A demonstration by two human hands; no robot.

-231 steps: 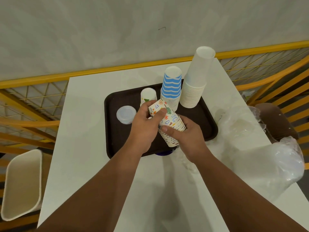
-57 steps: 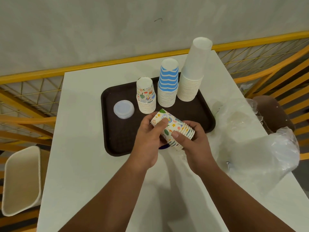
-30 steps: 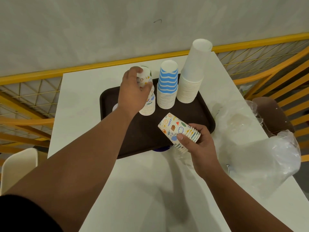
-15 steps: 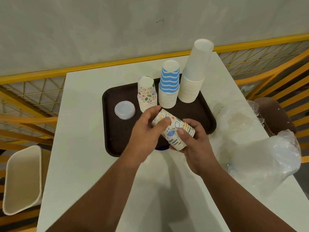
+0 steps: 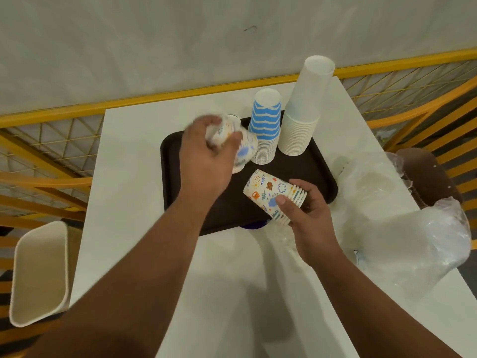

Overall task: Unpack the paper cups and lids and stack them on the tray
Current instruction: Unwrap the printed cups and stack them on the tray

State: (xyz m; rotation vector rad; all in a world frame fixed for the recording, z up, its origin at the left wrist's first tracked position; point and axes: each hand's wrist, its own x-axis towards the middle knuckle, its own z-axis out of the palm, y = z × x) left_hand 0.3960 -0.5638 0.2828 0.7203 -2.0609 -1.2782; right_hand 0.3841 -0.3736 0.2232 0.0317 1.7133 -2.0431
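Printed cup (image 5: 242, 148) gripped in left hand (image 5: 206, 161) fingers, just above tray (image 5: 320, 177) stack (blurred); right hand (image 5: 307, 215) grips sideways sleeve (image 5: 273, 195).

A single head-worn, wide-angle view is provided, directed forward and steeply downward from above the near edge of the white surface (image 5: 134, 197). Both forearms are seen entering from the bottom edge, with the left hand (image 5: 206, 161) and right hand (image 5: 308, 215) near the centre of the frame. The brown tray (image 5: 304, 171) is seen from above at close range, just beyond the hands. A pale wall (image 5: 154, 47) and a yellow railing (image 5: 180, 95) fill the upper part. Straight lines appear bowed toward the margins. No second view is available for overlap.
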